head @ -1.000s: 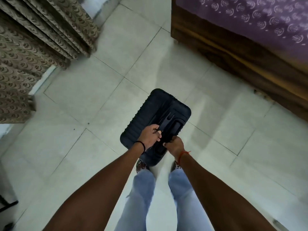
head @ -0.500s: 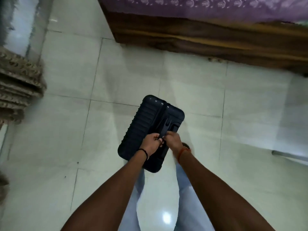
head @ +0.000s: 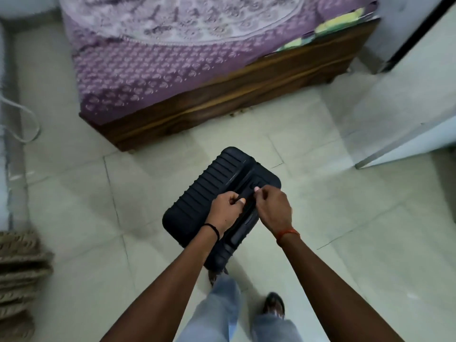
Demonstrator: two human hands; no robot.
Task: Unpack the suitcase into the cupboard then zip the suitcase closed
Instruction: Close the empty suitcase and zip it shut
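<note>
Black ribbed hard shell formed the suitcase (head: 209, 193), which stood upright on the pale tiled floor (head: 345, 230), just in front of the person's feet and near the foot of the bed. Its two halves appeared shut, with the seam and top handle recess facing up. Left hand (head: 225, 213) was closed on something thin at the top seam, thumb pressed against forefinger; whether that was a zip pull or the edge of the handle could not be told. Right hand (head: 272, 208) was likewise pinched shut on a small part just across the seam, fingertips (head: 257, 189) beside a dark round fitting.

Assessment: the shell looked rigid and smooth, likely slippery on its flat faces; the ribs and the top handle offer the sound places to hold. A packed case would be heavy, so steadying it by the handle while drawing the pulls seems advisable.

Beyond it stood a wooden bed frame (head: 222, 104) under a purple patterned cover (head: 148, 70). A pale door panel (head: 407, 119), possibly the cupboard, stood well apart at right.
</note>
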